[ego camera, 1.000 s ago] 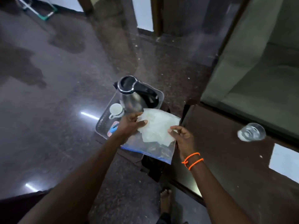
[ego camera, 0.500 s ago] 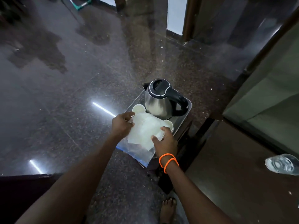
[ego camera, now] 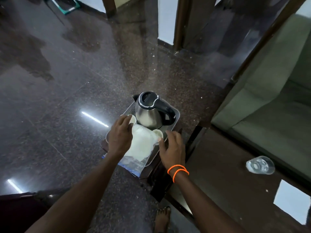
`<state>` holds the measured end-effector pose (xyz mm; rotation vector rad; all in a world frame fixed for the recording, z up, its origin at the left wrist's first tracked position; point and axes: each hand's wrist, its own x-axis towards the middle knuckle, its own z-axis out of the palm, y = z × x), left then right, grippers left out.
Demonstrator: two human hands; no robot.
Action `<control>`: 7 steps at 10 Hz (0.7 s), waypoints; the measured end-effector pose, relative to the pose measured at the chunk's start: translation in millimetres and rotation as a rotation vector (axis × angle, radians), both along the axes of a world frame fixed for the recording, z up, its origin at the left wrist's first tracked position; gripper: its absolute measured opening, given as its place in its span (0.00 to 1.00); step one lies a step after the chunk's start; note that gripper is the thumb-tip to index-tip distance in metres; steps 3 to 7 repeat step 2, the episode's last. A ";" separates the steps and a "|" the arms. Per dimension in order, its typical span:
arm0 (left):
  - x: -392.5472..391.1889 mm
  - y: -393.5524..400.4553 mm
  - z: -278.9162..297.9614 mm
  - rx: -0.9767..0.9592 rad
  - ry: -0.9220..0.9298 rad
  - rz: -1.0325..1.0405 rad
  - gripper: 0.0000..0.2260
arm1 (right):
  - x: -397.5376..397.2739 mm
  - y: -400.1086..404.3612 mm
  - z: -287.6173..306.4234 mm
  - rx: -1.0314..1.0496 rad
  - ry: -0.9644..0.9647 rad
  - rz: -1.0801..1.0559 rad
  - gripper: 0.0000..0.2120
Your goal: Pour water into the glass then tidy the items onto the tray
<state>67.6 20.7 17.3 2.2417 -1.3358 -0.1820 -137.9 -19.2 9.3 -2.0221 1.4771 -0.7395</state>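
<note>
Tray (ego camera: 175, 115): kettle (ego camera: 150, 113) at its far end, plastic bag (ego camera: 140, 147) at its near end. My left hand (ego camera: 120, 137) lies flat on the bag, grip open; my right hand (ego camera: 172, 148) beside the bag, fingers relaxed, holding nothing.

Low dark stool (ego camera: 152, 172) on speckled granite floor (ego camera: 67, 98), bearing a grey tray (ego camera: 175, 115). Beside it, dark glossy table (ego camera: 227, 182) carrying one clear glass (ego camera: 260, 165).

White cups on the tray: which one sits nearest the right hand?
The white cup at the tray's right side, just beyond the right hand. The other cup stands left of the kettle, by the left hand.
</note>
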 end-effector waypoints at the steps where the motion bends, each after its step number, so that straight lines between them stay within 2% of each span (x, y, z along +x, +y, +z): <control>1: -26.7 -25.4 47.8 -0.081 -0.070 -0.148 0.19 | -20.2 -28.1 41.5 -0.173 0.076 -0.030 0.21; 2: -52.6 -52.5 99.5 -0.108 -0.075 -0.253 0.22 | -39.8 -50.9 96.0 -0.277 0.127 -0.066 0.25; 7: -52.6 -52.5 99.5 -0.108 -0.075 -0.253 0.22 | -39.8 -50.9 96.0 -0.277 0.127 -0.066 0.25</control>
